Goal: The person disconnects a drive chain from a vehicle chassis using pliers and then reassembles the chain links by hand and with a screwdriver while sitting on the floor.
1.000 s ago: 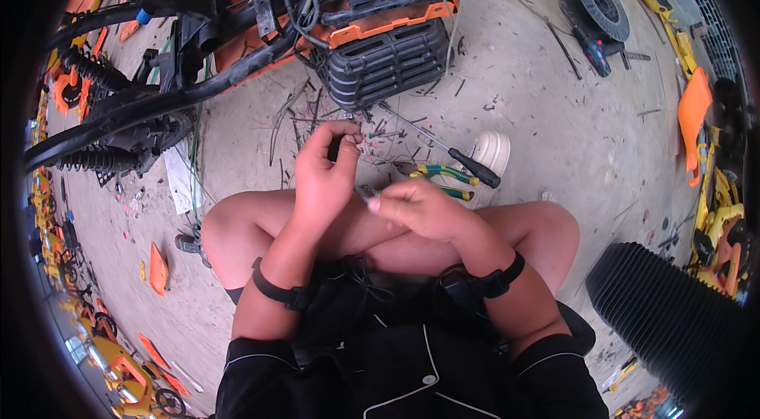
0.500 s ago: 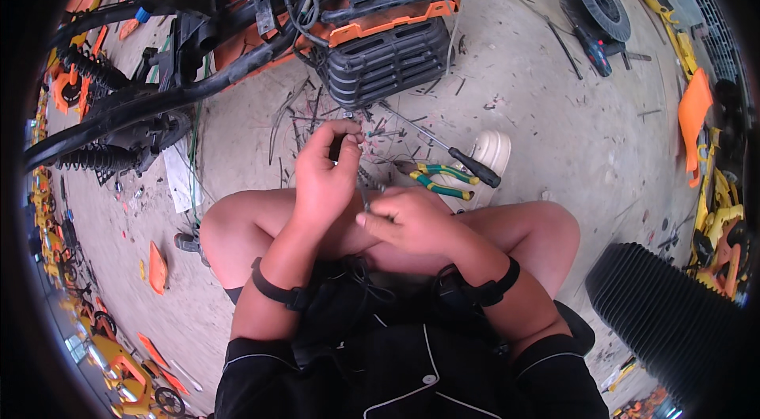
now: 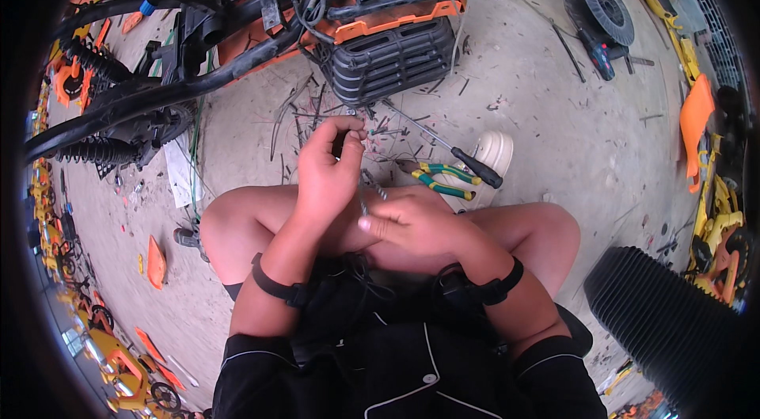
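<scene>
The left hand is closed in a pinch on thin wires raised just below the black ribbed housing of the stripped vehicle frame; the right hand pinches their lower end over the knees. Judged from this, wire work is mid-course: pliers and screwdriver lie unused on the concrete floor, and loose wiring remains unconnected

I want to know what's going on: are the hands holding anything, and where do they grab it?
The left hand pinches thin wires near their upper end; the right hand pinches them lower down, fingers closed on them.
</scene>
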Motion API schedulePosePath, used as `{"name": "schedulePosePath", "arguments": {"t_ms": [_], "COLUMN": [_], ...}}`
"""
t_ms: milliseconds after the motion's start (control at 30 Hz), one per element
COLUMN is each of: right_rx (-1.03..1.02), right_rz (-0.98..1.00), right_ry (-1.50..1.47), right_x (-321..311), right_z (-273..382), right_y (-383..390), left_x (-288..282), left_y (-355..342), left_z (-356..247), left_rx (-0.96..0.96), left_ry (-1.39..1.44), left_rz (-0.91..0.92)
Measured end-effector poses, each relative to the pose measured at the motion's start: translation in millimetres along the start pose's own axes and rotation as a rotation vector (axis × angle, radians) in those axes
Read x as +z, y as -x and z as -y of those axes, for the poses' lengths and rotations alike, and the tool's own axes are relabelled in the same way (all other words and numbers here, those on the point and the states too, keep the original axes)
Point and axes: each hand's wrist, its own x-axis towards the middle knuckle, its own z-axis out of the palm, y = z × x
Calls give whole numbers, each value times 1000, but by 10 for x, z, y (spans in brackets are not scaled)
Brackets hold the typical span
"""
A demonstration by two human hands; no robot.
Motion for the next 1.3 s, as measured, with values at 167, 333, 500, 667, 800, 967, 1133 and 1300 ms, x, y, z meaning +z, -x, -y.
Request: {"name": "schedulePosePath", "arguments": {"t_ms": [167,333,500,667,800,967,1133,1300], "right_rx": [-171,-313,-39,125,-272,-72,74,191], "right_rz": [-599,-529,19,-504,-851,-145,40,-18], "right_ry": [-59,373,59,-212,339,280,-57,-689], "right_x": [-89,-179,55,-184,-300,-107,-139,-424], "right_z": [-47,16,-287,78,-43,-93,-68,64], "right_y": [-64,-86,-26,-26,-83,-49,1,113], "left_x": [-39,-20,-3,-46,-28,10,-13,75], "left_y": [6,-1,-1,0,-8,-2,15,114], "left_z": [-96,-163,-49,-108,-192,-106,-77,-228], "left_rx": [-56,-61,-36,-34,-58,-47,-32,-54], "left_ry": [-100,-78,18,-59,-86,-6,-77,83], "left_rz": [88,38,-3,42,59,34,115,439]}}
